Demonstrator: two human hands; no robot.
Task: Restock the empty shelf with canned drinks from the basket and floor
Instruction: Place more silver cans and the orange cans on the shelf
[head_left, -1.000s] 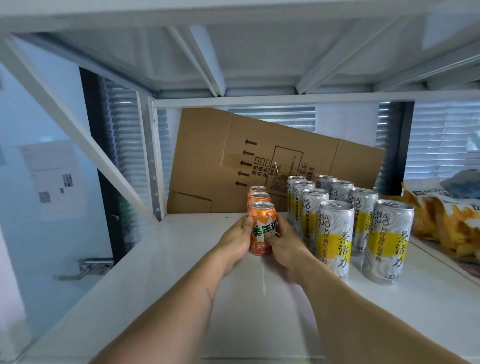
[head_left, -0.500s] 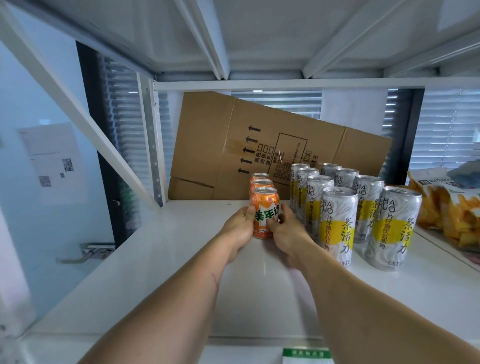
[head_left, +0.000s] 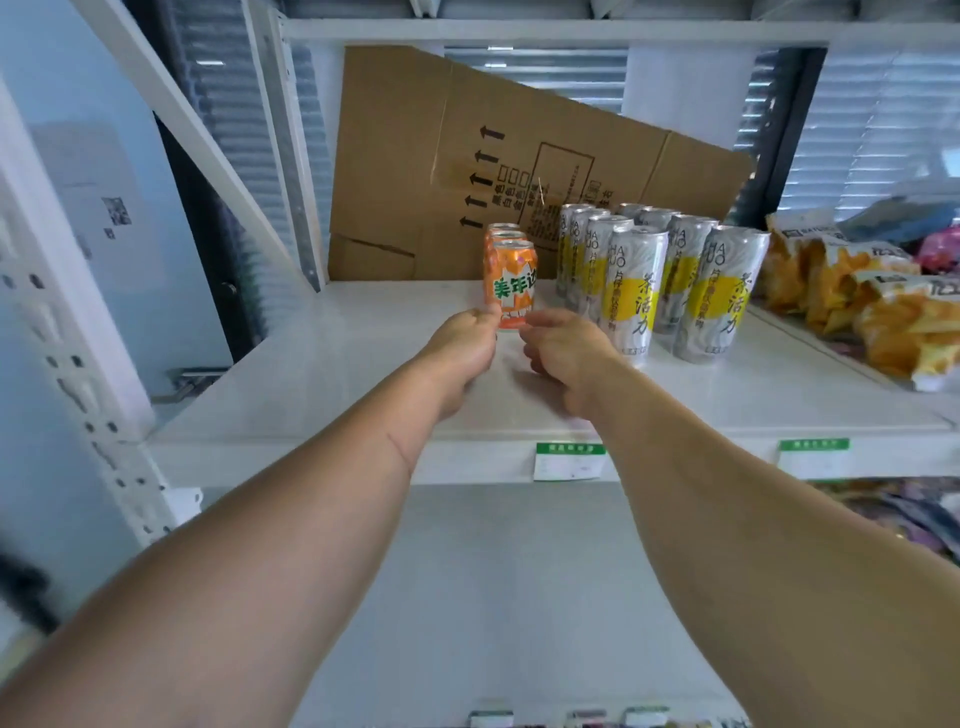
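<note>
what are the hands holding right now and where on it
Nothing is clearly held. The left hand has its thumb at the base of the front orange can; the right hand sits just short of it, fingers loosely curled.

Free: white shelf (head_left: 322, 374) is bare from its left edge to the orange cans (head_left: 510, 283), and along its front edge.
Blocked right: silver-and-yellow cans (head_left: 636, 291), then snack bags (head_left: 852, 301).
Blocked rear: tilted cardboard (head_left: 426, 156).
Left: diagonal brace (head_left: 187, 119).
</note>
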